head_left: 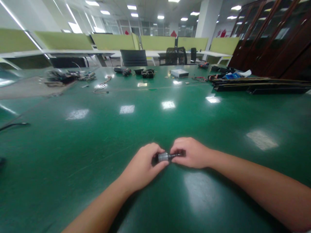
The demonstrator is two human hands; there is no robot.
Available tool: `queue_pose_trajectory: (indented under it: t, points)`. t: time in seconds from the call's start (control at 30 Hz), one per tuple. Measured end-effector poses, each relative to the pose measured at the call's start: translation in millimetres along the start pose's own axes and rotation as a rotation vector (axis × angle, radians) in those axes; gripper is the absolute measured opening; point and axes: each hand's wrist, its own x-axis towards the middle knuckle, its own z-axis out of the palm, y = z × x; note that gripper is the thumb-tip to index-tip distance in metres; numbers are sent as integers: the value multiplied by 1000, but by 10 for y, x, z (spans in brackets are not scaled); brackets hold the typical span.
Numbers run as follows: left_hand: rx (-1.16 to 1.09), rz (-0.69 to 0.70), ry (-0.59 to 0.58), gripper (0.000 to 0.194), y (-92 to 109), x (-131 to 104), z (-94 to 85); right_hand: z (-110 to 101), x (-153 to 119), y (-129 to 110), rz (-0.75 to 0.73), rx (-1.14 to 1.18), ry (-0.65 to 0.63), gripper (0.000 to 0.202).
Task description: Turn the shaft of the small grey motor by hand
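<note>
One small grey-and-black cylinder (pixel 163 157) is lying sideways between the two hands, just above or on the near middle of the green table (pixel 102 139); which of the two is hard to tell. The left hand (pixel 143 165) is curling round its thicker body, thumb on the near side, fingers on the far side, so its left end is hiding in the palm. The right hand (pixel 191 153) is closing thumb and fingers about the thin dark end, whose tip is partly disappearing among the fingers. Both forearms are running off the picture.

Farther left, one black cable (pixel 17 125) is entering from the edge, and nearer, one dark object (pixel 2 161) is showing only a blurred, cut-off part. Along the far side, a heap of parts (pixel 73 76) is sitting at left, too blurred for counting. One loose wire (pixel 102 87), one dark tool-like object (pixel 123 71), a cluster of black parts (pixel 147 73) and one flat silvery box (pixel 179 73) are lying rightward of it. At far right, several long dark strips (pixel 257 85) are overlapping, their number unclear, with one blue item (pixel 232 75) resting behind them.
</note>
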Motion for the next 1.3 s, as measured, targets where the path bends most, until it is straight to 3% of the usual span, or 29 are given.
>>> queue_pose_trajectory:
  t: [0.43,0.73,0.9,1.3]
  points:
    - [-31,-26,0,18,-23,-18,11,-32,-18,15,6,-65,20,7]
    - [-61,-68,-19,17,-10,-31,-16,-160,-58,111,107,-92,-41,7]
    - [-56,-83,-20,17,-4,-38,-20,-228,-66,204,189,-74,-6,6]
    - [-57,-80,-11,16,-8,-39,-10,-161,-40,130,73,-53,-10,6]
